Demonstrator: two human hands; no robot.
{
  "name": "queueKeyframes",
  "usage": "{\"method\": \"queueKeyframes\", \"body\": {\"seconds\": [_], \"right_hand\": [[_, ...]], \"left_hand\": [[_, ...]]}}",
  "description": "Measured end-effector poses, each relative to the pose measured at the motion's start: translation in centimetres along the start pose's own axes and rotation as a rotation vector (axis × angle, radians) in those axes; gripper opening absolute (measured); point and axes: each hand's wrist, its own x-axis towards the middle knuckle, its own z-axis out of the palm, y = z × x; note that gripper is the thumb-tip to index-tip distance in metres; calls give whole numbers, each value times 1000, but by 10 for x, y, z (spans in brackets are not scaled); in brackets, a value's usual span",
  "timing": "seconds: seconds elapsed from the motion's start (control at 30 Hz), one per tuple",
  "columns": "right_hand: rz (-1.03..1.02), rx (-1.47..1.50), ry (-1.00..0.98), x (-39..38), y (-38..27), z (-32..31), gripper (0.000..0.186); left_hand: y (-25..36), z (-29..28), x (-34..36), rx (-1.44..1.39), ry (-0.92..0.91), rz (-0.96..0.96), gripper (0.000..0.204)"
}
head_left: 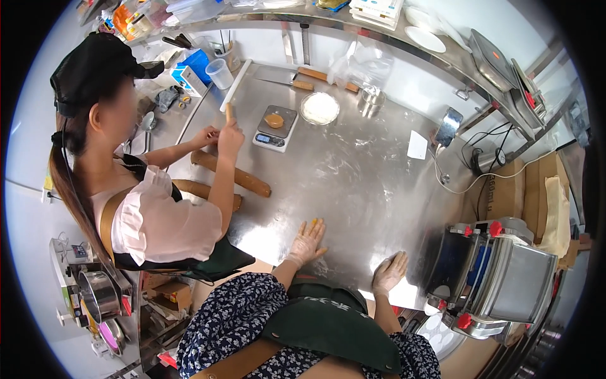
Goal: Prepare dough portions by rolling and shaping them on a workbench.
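My left hand (307,244), in a thin clear glove, lies on the steel table (341,177) near its front edge with fingers stretched out. My right hand (389,274), also gloved, rests near the same edge further right, fingers extended. Neither holds anything. Ahead and to the left, a digital scale (271,139) bears a lump of brown dough (274,120). Behind it sits a bowl of white powder (319,108). Two brown dough logs lie left of my hands: a longer log (243,179) and a nearer, partly hidden log (207,192).
At left, a co-worker's hand (231,139) grips a wooden-handled long white blade (237,87). A knife (287,82), a wooden rolling pin (328,79) and a metal cup (371,103) lie along the back. A machine with red knobs (492,271) stands at right, below a phone (449,127).
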Motion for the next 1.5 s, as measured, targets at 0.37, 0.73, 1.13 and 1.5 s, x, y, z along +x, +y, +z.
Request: {"method": "queueKeyframes", "body": {"seconds": [0.37,0.73,1.13,1.5], "right_hand": [[21,22,-44,0,-1,0,57],[12,-10,-8,-1,1,3,55],[33,-2,-52,-2,1,4,56],[41,11,-55,-2,-1,1,58]], "left_hand": [[-2,11,-2,-34,45,-3,84],[-2,4,-1,-95,97,18,83],[-4,10,-2,-98,125,28,84],[-8,17,-3,-95,142,40,85]]}}
